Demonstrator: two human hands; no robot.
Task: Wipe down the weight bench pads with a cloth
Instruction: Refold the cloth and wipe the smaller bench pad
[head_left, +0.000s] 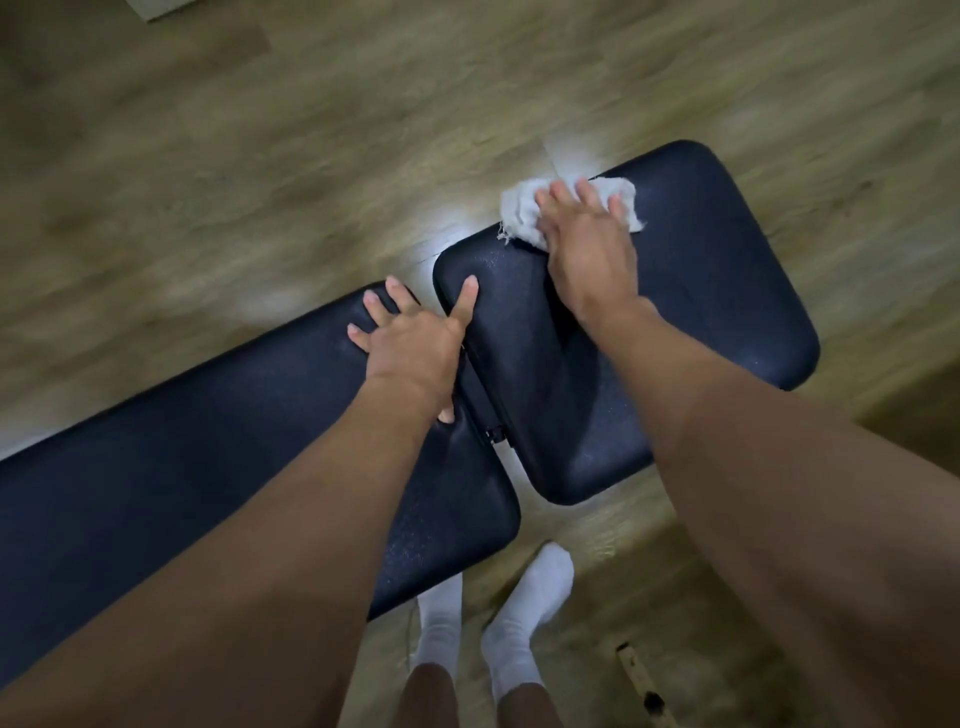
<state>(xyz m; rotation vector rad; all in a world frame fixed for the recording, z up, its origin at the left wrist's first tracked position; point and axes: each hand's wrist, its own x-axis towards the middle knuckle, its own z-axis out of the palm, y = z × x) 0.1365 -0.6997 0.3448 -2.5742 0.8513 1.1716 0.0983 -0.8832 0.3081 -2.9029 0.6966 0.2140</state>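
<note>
Head view, looking down.

- Long back pad (182, 467): dark blue-black upholstery, running from the left edge toward centre, surface finely textured.
- Short seat pad (675, 338): same upholstery, right of the long pad, separated from it by a narrow gap with a dark bracket (494, 434) showing in it.
- Left hand (410, 348): fingers spread, palm down, planted across the gap; most fingers lie on the long pad, the forefinger reaches onto the seat pad. Holds nothing.
- Right hand (589, 249): flat, fingers slightly fanned, pressing on the cloth.
- Cloth (524, 208): white, crumpled, frayed at one edge, on the far edge of the seat pad under the right fingers.
- White socks (524, 613): two feet on the floor below the bench.
- Wooden floor (311, 156): pale planks, blurred.
</note>
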